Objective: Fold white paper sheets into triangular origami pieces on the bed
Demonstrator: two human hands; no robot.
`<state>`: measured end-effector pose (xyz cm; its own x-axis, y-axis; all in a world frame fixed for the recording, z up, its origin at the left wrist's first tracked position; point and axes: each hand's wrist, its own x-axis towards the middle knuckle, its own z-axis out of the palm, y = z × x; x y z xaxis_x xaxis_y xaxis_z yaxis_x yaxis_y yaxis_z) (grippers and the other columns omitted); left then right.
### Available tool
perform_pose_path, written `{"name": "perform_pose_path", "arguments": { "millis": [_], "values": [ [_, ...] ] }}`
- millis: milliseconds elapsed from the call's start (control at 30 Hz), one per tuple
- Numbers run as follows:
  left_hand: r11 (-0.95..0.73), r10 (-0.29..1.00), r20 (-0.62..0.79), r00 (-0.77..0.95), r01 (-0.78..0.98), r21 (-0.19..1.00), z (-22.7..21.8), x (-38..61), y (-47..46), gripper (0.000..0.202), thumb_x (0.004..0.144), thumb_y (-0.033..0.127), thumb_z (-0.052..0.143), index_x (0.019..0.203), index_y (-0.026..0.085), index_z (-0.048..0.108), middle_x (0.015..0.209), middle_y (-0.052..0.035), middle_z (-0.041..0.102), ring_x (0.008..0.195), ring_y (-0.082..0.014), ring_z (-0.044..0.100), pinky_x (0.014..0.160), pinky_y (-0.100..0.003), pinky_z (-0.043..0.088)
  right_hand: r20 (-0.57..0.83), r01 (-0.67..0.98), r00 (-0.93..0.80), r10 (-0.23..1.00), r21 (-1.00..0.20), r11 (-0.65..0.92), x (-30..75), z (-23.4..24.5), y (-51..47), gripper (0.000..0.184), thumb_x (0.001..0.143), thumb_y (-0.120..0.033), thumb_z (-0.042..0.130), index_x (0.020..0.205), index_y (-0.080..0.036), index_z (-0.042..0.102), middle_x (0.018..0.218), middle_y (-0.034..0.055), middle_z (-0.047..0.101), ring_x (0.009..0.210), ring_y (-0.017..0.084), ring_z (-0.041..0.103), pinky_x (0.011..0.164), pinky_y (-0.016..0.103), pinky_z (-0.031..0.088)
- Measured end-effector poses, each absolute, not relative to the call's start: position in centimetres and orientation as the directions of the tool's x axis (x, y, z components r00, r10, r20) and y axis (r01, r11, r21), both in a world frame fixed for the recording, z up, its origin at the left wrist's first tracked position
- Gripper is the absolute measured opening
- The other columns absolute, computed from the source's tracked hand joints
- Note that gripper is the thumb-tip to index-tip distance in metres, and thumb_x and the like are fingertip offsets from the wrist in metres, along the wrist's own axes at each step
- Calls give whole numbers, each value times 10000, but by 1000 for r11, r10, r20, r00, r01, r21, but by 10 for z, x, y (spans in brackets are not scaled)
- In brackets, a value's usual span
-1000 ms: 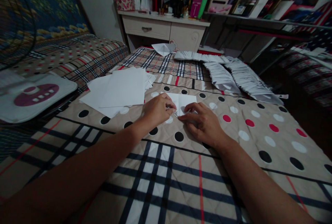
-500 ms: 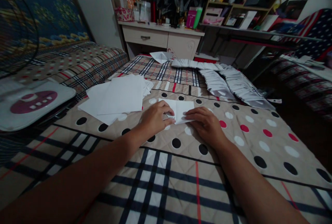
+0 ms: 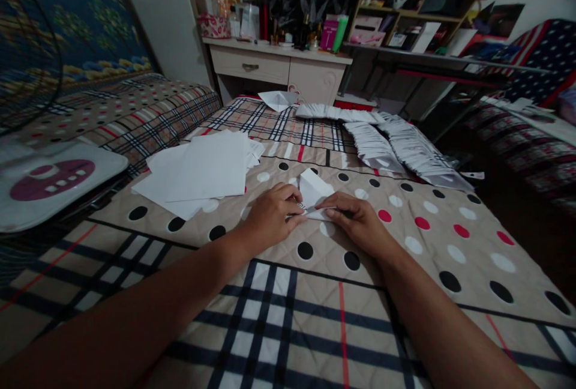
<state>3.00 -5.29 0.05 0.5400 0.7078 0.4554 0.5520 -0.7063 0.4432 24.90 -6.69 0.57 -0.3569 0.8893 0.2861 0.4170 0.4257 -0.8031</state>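
A small white sheet of paper (image 3: 314,188) lies on the dotted and checked quilt (image 3: 405,245), with its far part bent up off the cloth. My left hand (image 3: 270,216) pinches the sheet's near left edge with curled fingers. My right hand (image 3: 355,221) grips the near right edge, thumb and fingers pressed on the fold. Both forearms reach in from the bottom of the view.
A loose stack of white sheets (image 3: 202,167) lies left of my hands. Long rows of folded paper pieces (image 3: 396,143) fan across the far right of the quilt. One folded paper shape (image 3: 278,99) sits by a cluttered dresser (image 3: 279,65). A fan base (image 3: 49,179) rests at left.
The flat sheet has been bent, its far half now standing up. Both hands have closed in on its near edge. The camera has tilted up a little.
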Motion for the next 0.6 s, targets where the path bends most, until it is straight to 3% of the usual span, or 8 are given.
{"name": "perform_pose_path", "arguments": {
  "millis": [100,200,300,400,600],
  "values": [
    [-706,706,451,546,500,501,-3,32,-51,94,810,161,649,785,193,733,914,-56,655,908,-187,594,826,-336,494,321,503,-232,918,-768,395,248,2,-65,119,813,-284,664,841,-194,735,813,43,674,789,184,622,736,326,474],
    [-647,752,419,508,446,619,-6,33,-48,79,779,126,673,771,186,723,869,-39,661,832,-157,612,771,-296,495,284,628,-26,958,-741,237,248,-3,-65,185,728,-358,740,766,-183,693,716,22,642,676,174,577,628,304,439],
    [-598,786,391,479,424,681,-7,35,-46,31,754,150,713,757,180,712,845,-23,656,799,-140,609,746,-277,480,247,664,7,969,-726,181,249,-5,-66,196,790,-370,659,739,-180,669,706,24,647,657,171,572,605,295,416],
    [-574,804,359,473,462,676,-6,36,-46,34,771,199,711,747,177,701,822,-10,643,771,-136,594,721,-275,463,246,668,-45,968,-713,212,249,-6,-66,187,824,-318,596,726,-179,673,735,32,666,691,171,590,635,291,415],
    [-533,837,296,460,563,631,-2,39,-48,83,785,230,697,724,175,683,852,-12,627,806,-149,586,746,-288,451,140,579,93,986,-813,61,246,-7,-65,185,726,-353,699,802,-185,683,743,15,690,629,149,581,600,264,417]
  ]
}}
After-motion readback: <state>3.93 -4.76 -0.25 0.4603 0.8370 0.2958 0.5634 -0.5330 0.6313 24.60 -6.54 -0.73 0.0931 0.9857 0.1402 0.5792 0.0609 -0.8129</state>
